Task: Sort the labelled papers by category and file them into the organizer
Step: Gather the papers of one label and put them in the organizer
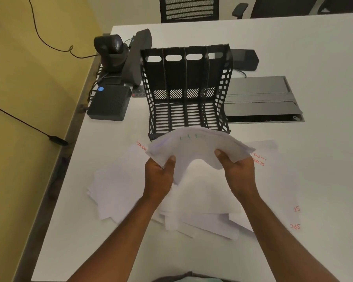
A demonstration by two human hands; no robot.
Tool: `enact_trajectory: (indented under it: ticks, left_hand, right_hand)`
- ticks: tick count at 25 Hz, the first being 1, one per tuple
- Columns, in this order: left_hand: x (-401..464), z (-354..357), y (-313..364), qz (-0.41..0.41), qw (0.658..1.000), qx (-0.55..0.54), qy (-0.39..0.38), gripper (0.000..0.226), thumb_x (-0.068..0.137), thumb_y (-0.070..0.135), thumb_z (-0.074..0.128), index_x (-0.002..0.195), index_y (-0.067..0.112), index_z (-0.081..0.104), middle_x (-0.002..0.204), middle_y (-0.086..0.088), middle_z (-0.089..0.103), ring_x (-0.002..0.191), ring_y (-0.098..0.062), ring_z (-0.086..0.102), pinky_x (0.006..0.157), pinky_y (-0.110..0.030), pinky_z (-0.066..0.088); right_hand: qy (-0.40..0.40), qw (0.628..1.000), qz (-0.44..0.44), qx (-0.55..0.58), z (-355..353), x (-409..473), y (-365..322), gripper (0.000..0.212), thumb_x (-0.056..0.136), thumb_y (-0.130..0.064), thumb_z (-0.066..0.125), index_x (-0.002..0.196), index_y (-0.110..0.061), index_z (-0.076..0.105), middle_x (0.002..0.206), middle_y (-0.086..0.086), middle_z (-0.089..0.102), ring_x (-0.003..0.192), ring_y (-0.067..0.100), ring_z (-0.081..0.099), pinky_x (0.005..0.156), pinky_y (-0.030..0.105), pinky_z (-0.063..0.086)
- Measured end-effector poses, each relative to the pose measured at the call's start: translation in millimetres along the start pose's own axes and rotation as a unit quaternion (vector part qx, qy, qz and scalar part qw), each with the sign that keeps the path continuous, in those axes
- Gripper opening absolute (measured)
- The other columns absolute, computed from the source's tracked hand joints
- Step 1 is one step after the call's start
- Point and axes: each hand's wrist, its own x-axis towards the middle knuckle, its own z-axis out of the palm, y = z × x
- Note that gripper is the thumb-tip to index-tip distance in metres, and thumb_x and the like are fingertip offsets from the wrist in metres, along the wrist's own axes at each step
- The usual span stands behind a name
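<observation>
Papers [200, 147] are what we hold: a small sheaf, lifted off the table and bowed upward between our two hands, with faint green lettering on the top sheet near its far edge. Our left hand [161, 176] pinches the sheaf's near left corner, thumb on top and fingers curled beneath. Our right hand [238, 171] pinches the near right edge the same way, thumb over the top sheet. The sheaf arches from these two grips toward the far side, so its far edge hangs just in front of the organizer [185, 88].

That organizer is a black mesh rack with four upright slots, open toward us. Under our hands, loose sheets [202, 210] lie in an untidy overlapping spread on the white table [314, 47]. One sheet to the left [139, 151] shows red lettering beginning "FINANC"; another to the right [269, 155] bears red lettering ending "ORTS".

Far left of the rack we see a conference camera [110, 51] and a small black box [109, 102]. To its right lies a grey cable hatch [261, 98] set into the table.
</observation>
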Motion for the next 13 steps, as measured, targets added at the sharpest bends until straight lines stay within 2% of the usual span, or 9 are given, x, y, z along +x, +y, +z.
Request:
enact_trajectory:
  ticks: [2,4,6,8,11,13]
  left_hand:
    - [2.3,1.4,-5.7,0.004,1.000,0.012,0.005,0.030,0.092,0.008,0.065,0.117,0.023,0.058,0.106,0.008,0.069,0.093,0.005,0.068,0.076,-0.014,0.055]
    - [4.9,1.1,-25.7,-0.032,0.999,0.029,-0.006,0.037,0.089,0.010,0.070,0.124,0.015,0.061,0.113,0.000,0.070,0.103,-0.006,0.068,0.083,-0.021,0.057]
    - [2.2,0.7,-46.3,-0.085,0.995,0.052,-0.024,0.043,0.086,0.009,0.073,0.126,0.014,0.060,0.114,-0.001,0.069,0.106,-0.017,0.066,0.077,-0.018,0.057]
    - [-2.8,0.8,-60.2,-0.124,0.990,0.055,-0.038,0.039,0.084,0.009,0.074,0.118,0.023,0.061,0.109,-0.001,0.070,0.102,-0.019,0.066,0.070,-0.017,0.055]
    - [-3.7,3.2,-67.1,-0.164,0.985,0.028,-0.037,0.027,0.086,0.013,0.073,0.105,0.030,0.061,0.102,0.000,0.070,0.095,-0.017,0.066,0.069,-0.023,0.052]
    - [-3.7,6.3,-62.4,-0.172,0.984,0.038,-0.027,0.021,0.090,0.016,0.069,0.105,0.028,0.061,0.100,0.002,0.070,0.093,-0.014,0.066,0.073,-0.026,0.055]
  right_hand:
    - [-0.011,1.000,0.002,-0.010,1.8,1.3,6.6,0.032,0.092,-0.014,0.067,0.121,-0.023,0.058,0.106,-0.008,0.067,0.093,-0.003,0.064,0.081,0.015,0.055]
    - [-0.032,0.998,0.043,-0.026,3.8,4.7,29.0,0.036,0.090,-0.016,0.069,0.125,-0.018,0.060,0.112,0.002,0.069,0.102,0.014,0.066,0.084,0.027,0.058]
    - [-0.057,0.994,0.090,-0.037,3.7,4.7,55.9,0.042,0.089,-0.015,0.070,0.129,-0.017,0.061,0.116,0.006,0.069,0.107,0.026,0.066,0.080,0.028,0.057]
    - [-0.066,0.989,0.130,-0.036,2.1,1.9,74.2,0.044,0.088,-0.014,0.071,0.130,-0.019,0.061,0.116,0.005,0.070,0.108,0.028,0.065,0.077,0.025,0.055]
    - [-0.069,0.984,0.165,-0.006,4.7,-2.1,83.4,0.052,0.086,-0.014,0.074,0.134,-0.023,0.058,0.119,0.007,0.069,0.109,0.029,0.064,0.089,0.040,0.056]
    - [-0.076,0.985,0.151,-0.018,6.8,-3.1,77.5,0.051,0.087,-0.015,0.074,0.133,-0.024,0.057,0.120,0.005,0.068,0.109,0.028,0.064,0.091,0.042,0.056]
